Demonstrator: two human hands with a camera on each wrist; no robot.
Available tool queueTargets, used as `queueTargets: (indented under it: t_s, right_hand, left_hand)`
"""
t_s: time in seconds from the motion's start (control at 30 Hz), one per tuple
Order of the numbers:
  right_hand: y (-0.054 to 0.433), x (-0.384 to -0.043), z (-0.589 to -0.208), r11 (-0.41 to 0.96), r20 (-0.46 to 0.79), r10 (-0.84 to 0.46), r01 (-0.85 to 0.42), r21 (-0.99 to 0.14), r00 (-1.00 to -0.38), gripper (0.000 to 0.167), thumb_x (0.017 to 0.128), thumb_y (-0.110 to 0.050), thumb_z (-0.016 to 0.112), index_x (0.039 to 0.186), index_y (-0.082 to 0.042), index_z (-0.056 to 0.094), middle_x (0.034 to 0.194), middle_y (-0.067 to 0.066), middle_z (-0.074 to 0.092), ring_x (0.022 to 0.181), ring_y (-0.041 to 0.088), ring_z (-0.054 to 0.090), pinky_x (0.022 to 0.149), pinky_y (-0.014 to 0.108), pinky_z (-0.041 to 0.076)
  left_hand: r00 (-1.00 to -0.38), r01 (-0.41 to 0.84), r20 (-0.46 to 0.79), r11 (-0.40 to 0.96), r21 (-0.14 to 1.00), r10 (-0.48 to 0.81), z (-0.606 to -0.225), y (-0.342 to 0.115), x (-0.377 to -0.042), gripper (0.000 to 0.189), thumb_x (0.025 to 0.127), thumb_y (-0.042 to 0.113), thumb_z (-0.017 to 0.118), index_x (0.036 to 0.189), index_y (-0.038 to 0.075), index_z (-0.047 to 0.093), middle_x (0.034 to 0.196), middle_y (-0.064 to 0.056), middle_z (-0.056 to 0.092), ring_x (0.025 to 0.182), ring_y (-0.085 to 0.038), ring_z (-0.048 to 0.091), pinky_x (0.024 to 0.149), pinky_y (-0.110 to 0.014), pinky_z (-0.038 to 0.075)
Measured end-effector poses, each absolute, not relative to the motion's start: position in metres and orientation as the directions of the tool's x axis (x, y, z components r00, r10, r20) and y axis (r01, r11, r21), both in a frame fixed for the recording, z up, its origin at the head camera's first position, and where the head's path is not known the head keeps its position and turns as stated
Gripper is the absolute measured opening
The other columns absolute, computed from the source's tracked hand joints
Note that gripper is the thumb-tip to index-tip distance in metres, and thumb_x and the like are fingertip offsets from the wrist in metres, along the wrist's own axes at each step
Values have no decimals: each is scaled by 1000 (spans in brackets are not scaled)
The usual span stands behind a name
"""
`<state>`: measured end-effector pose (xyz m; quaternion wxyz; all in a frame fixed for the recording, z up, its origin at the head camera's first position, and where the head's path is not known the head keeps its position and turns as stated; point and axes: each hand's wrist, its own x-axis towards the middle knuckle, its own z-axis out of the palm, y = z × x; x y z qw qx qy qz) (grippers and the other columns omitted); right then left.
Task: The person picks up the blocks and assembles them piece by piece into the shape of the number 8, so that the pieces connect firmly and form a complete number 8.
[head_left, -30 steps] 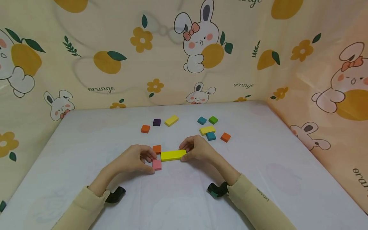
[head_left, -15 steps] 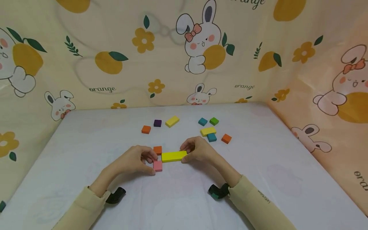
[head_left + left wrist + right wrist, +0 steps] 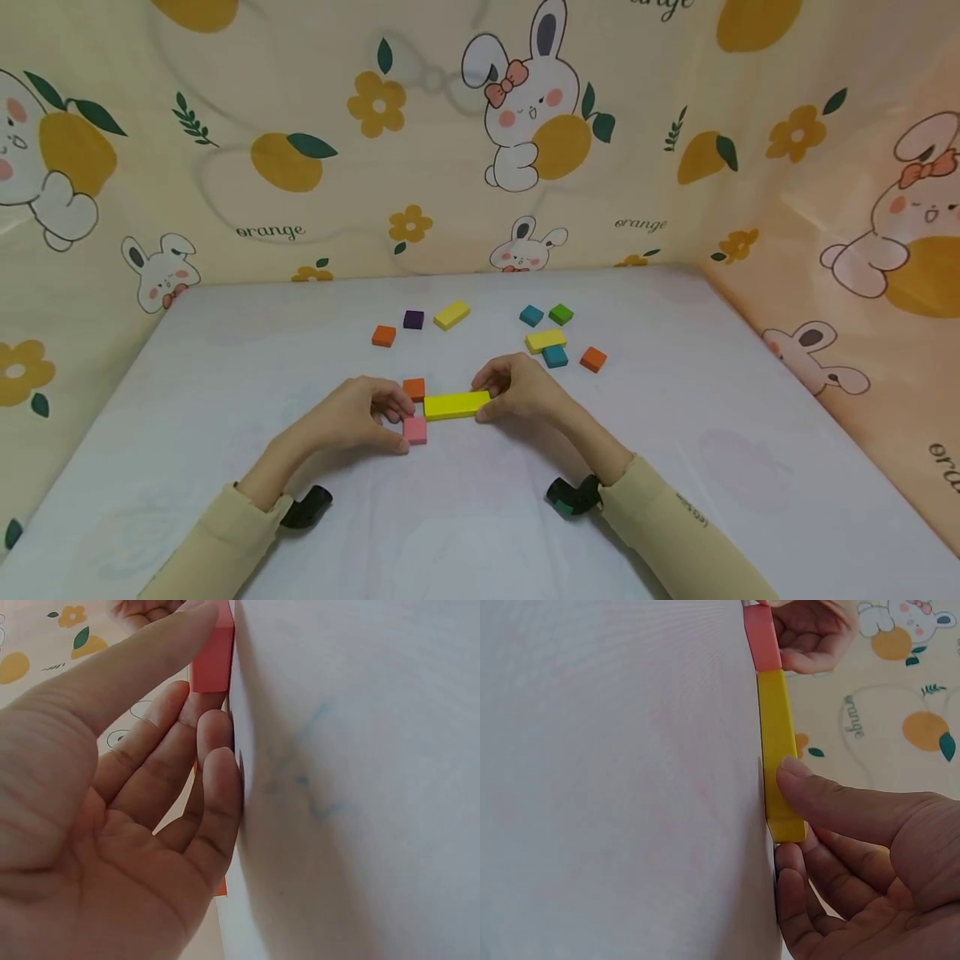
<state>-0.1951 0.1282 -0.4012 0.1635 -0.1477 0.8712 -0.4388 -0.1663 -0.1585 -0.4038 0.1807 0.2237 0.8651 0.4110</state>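
My left hand [image 3: 358, 414] holds a small pink block [image 3: 415, 431] on the table, thumb at its near side and fingers at its far side. In the left wrist view the thumb presses along the pink block [image 3: 211, 661]. My right hand [image 3: 527, 388] pinches the right end of a long yellow block [image 3: 456, 406] between thumb and fingers. An orange block [image 3: 414, 389] lies just behind the pink one, at the yellow block's left end. From the right wrist, the yellow block [image 3: 777, 712] lines up with the pink block [image 3: 763, 637], both low on the white surface.
Farther back on the white table [image 3: 480, 525] lie an orange block [image 3: 384, 336], a purple block [image 3: 413, 319] and a yellow block [image 3: 452, 315]. To the right are a green block [image 3: 561, 314], another yellow block [image 3: 545, 340], blue blocks and an orange block [image 3: 593, 359]. A patterned cloth [image 3: 435, 167] rises behind.
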Motion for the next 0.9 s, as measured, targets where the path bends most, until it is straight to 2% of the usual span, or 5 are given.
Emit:
queueTargets:
  t_s: [0.33, 0.9]
  right_hand:
    - [126, -194, -400, 565, -135, -423, -144, -813, -896, 31, 73, -11, 88, 99, -14, 72, 87, 6, 63, 84, 24, 55, 73, 31, 48]
    - [127, -196, -402, 567, -137, -412, -136, -812, -901, 31, 72, -6, 88, 97, -12, 72, 88, 6, 63, 84, 24, 55, 72, 29, 49]
  left_hand:
    - [-841, 255, -112, 570, 781, 529, -402, -162, -164, 40, 71, 26, 91, 102, 15, 69, 95, 5, 67, 88, -17, 61, 78, -33, 52]
    - [-842, 252, -116, 575, 778, 526, -407, -159, -168, 37, 71, 26, 90, 100, 16, 68, 93, 5, 66, 87, -17, 60, 80, -36, 51]
